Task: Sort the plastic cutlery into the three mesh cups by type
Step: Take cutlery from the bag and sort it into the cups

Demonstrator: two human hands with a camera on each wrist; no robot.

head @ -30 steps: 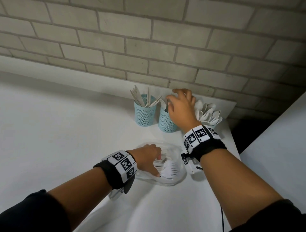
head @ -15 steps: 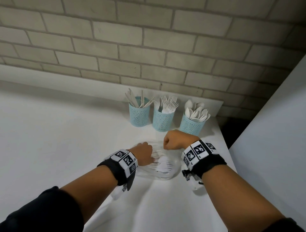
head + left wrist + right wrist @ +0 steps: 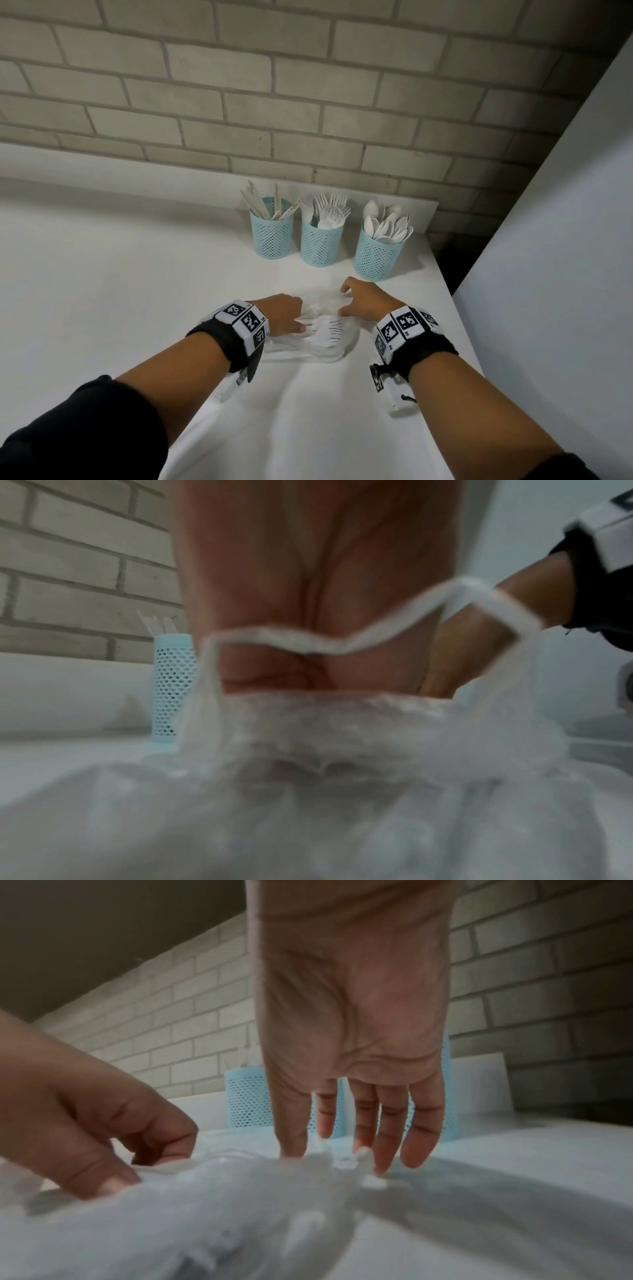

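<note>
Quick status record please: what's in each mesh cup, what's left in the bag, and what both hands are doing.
left cup: light blue mesh cup with white plastic knives
middle cup: white forks
right cup: white spoons
clear plastic bag: white forks remain inside
left hand: grips the bag
right hand: fingers straight, fingertips touching the bag's edge
surface: white table

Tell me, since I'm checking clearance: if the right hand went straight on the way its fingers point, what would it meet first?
Probably the clear plastic bag its fingertips already reach; past that, the spoon cup, though depth is unclear.
</note>
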